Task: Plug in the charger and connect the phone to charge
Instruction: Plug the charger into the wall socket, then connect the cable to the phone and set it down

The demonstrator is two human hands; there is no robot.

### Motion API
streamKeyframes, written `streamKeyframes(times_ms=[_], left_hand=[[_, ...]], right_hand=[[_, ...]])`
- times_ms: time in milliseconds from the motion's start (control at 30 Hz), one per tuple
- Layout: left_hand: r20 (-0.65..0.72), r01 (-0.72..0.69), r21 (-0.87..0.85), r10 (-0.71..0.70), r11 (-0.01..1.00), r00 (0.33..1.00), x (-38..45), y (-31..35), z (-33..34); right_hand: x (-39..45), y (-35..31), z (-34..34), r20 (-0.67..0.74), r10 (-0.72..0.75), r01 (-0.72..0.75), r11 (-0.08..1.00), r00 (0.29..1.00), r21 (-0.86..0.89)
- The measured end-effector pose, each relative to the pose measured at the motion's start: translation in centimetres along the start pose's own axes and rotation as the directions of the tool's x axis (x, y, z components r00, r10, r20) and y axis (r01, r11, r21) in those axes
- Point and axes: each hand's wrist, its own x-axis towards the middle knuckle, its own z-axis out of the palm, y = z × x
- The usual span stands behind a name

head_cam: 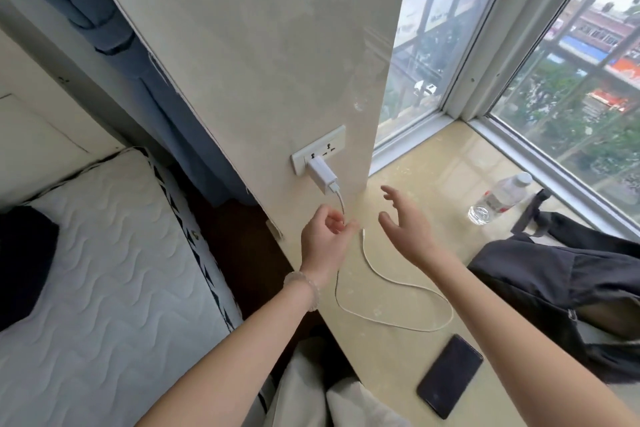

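Charger (322, 174) seated; my left hand (323, 236) pinches the cable (398, 282) below it, right hand (407, 222) spread; next, phone (449, 375).

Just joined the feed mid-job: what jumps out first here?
A white charger sits plugged into the wall socket, its cable looping over the sill. The left hand pinches the cable below the charger; the dark phone lies unconnected near the loop.

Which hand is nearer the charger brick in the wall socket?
Left. The left hand sits just below the charger brick, at its cable; the right hand is open, further right.
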Motion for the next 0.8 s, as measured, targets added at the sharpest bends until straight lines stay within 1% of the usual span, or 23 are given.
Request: streamKeyframes(times_ms=[33, 100, 133, 200, 367, 433, 500, 567, 667, 733, 800], left_hand=[[0.06, -0.06, 0.041, 0.058, 0.997, 0.997, -0.6, -0.6, 0.7], [0.187, -0.133, 0.103, 0.112, 0.986, 0.976, -1.4, -1.6, 2.1], [0.233, -0.148, 0.115, 0.118, 0.982, 0.965, -1.5, -2.1, 2.9], [0.283, -0.123, 0.109, 0.088, 0.986, 0.955, -1.5, -3.3, 4.1], [0.324, 0.021, 0.145, -0.068, 0.989, 0.943, -0.4, -6.4, 6.7], [0.339, 0.047, 0.175, -0.105, 0.983, 0.935, 0.1, -7.8, 7.5], [0.327, 0.084, 0.194, -0.145, 0.977, 0.934, 0.7, -9.2, 7.9], [0.304, 0.107, 0.199, -0.165, 0.974, 0.938, 1.2, -10.5, 8.1], [0.31, 0.105, 0.196, -0.163, 0.975, 0.937, 1.5, -11.6, 8.1], [0.326, 0.107, 0.196, -0.167, 0.975, 0.93, 1.5, -12.0, 7.9], [0.338, 0.113, 0.205, -0.179, 0.972, 0.924, 1.6, -12.3, 7.6]], right_hand=[[-0.5, 1.1, 0.3, 0.002, 0.029, -0.029, 0.999, 1.0, -0.017], [-1.3, 3.1, 1.2, 0.015, 0.09, -0.089, 0.995, 0.996, -0.054], [-1.6, 4.1, 1.8, 0.025, 0.117, -0.114, 0.991, 0.993, -0.074], [-2.2, 5.8, 3.1, 0.054, 0.169, -0.163, 0.981, 0.984, -0.108], [-2.8, 10.0, 7.5, 0.19, 0.269, -0.232, 0.953, 0.944, -0.196], [-2.6, 11.7, 9.4, 0.221, 0.317, -0.253, 0.927, 0.922, -0.277], [-2.3, 12.9, 11.2, 0.221, 0.368, -0.267, 0.885, 0.903, -0.382], [-1.9, 13.7, 12.8, 0.217, 0.391, -0.242, 0.832, 0.895, -0.5], [-1.7, 14.6, 14.2, 0.207, 0.378, -0.168, 0.751, 0.902, -0.638], [-2.0, 15.3, 14.8, 0.217, 0.366, -0.124, 0.715, 0.905, -0.688], [-2.1, 15.8, 15.1, 0.234, 0.345, -0.091, 0.713, 0.909, -0.695]])
